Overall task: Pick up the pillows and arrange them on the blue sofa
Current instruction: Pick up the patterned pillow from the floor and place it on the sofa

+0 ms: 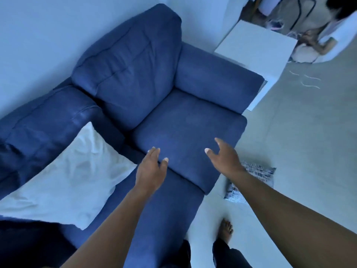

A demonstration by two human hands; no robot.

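Note:
The blue sofa (185, 124) fills the left and middle of the head view, against a pale wall. A white pillow (73, 171) lies on its left seat, leaning toward the backrest. On the floor at the sofa's front right corner lies a blue-and-white patterned pillow (257, 173), partly hidden by my right forearm. My left hand (151, 169) hovers over the front edge of the right seat cushion, fingers apart and holding nothing. My right hand (224, 157) is also open and empty, above the cushion's front right corner.
A white side table (257, 49) stands beside the sofa's right armrest. Another person sits on the floor at the top right, among cables. My bare foot (226, 229) is on the pale floor in front of the sofa.

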